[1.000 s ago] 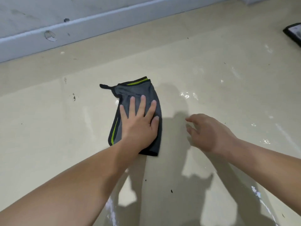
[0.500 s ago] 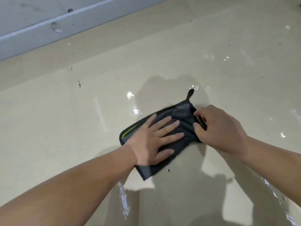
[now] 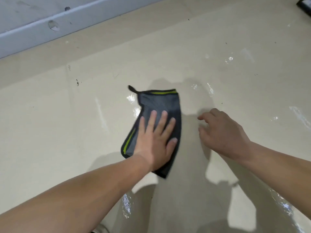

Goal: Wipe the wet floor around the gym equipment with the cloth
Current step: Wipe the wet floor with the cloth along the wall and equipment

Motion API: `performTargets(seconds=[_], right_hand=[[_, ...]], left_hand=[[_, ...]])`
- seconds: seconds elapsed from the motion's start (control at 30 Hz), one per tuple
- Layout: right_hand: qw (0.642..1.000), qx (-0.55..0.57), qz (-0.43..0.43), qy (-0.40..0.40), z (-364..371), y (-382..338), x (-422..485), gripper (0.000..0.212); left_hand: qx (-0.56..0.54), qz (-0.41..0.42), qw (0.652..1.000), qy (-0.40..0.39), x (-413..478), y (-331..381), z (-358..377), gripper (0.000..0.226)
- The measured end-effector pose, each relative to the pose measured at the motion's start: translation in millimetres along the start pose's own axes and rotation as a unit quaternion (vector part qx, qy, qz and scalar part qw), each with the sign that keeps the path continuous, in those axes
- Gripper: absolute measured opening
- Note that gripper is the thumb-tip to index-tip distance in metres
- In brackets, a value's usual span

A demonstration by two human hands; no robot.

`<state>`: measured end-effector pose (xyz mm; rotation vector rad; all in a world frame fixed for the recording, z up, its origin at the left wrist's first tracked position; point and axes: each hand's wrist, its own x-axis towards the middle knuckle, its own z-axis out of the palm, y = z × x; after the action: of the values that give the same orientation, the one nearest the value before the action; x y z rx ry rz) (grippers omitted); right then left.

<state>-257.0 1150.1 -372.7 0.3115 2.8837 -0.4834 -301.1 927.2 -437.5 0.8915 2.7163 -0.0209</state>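
A grey cloth [image 3: 159, 105] with black and lime-green edging is pressed flat under the left hand [image 3: 155, 142], fingers straight and spread. The right hand [image 3: 222, 133] is held just beside it, fingers loosely curled and holding nothing. The cloth is laid on a glossy beige floor [image 3: 50, 123] marked with wet patches, below a grey baseboard [image 3: 33, 34].
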Motion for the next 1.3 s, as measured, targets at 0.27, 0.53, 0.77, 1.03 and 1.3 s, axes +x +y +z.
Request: performTargets(seconds=[0.27, 0.53, 0.77, 1.03, 1.3], right_hand=[[0.987, -0.07, -0.111, -0.095, 1.1, -16.9, -16.7, 0.023], [0.984, -0.027, -0.122, -0.127, 11.8, -48.1, -11.4, 0.046], [0.992, -0.014, -0.071, -0.106, 10.7, -27.9, -20.6, 0.039], [0.999, -0.015, -0.035, -0.033, 5.1, 19.5, -49.4, 0.051], [0.997, 0.07, -0.004, -0.028, 47.1, -15.3, -61.2, 0.082]], left_hand=[[-0.056, 0.389, 0.919, 0.038, -85.5, 14.5, 36.9, 0.058], [-0.031, 0.165, 0.983, 0.07, -99.3, -101.0, 29.9, 0.06], [-0.049, -0.106, 0.992, 0.047, -61.8, -69.8, 22.5, 0.066], [-0.03, 0.035, 0.998, -0.031, -4.9, 52.8, 2.5, 0.069], [-0.181, 0.297, 0.935, 0.07, 38.7, 30.9, -33.5, 0.062]])
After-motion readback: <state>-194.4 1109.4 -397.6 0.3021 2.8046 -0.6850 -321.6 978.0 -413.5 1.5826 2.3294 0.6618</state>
